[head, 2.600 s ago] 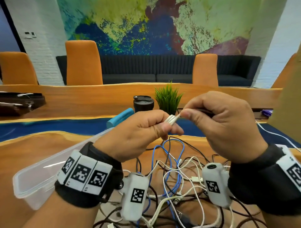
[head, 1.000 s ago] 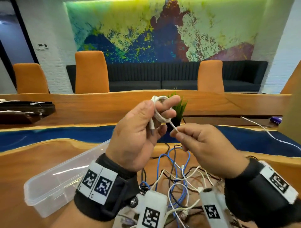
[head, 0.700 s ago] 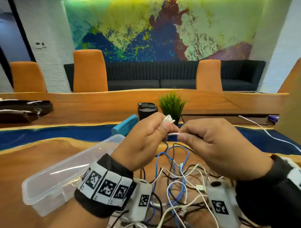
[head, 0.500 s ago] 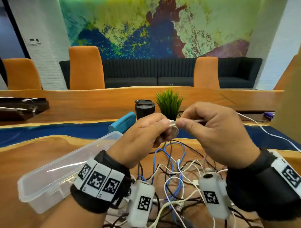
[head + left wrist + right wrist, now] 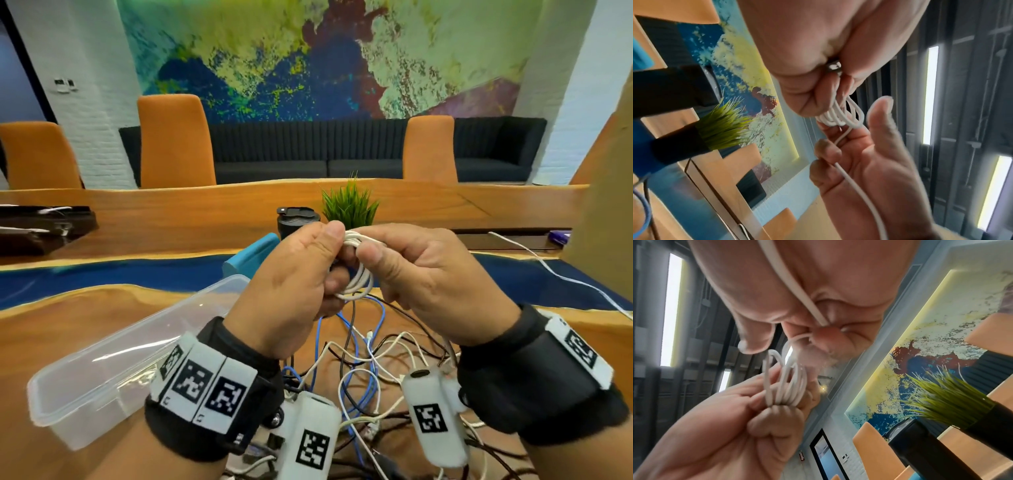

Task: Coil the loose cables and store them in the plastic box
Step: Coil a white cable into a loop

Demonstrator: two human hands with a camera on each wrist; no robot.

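A thin white cable is wound into several small loops, held up above the table. My left hand pinches the coil between thumb and curled fingers. My right hand meets it from the right and grips the cable's free tail, which runs across its palm. The clear plastic box stands open and empty at the lower left, under my left wrist. A tangle of loose cables, white, blue and black, lies on the wood beneath both hands.
Behind the hands stand a black lidded cup, a small green plant and a light blue object. Another white cable trails off to the right. Orange chairs and a dark sofa line the far side.
Both hands have kept winding the white cable. The coil in my left hand now shows more loops, and my right hand has closed in against it from the right.
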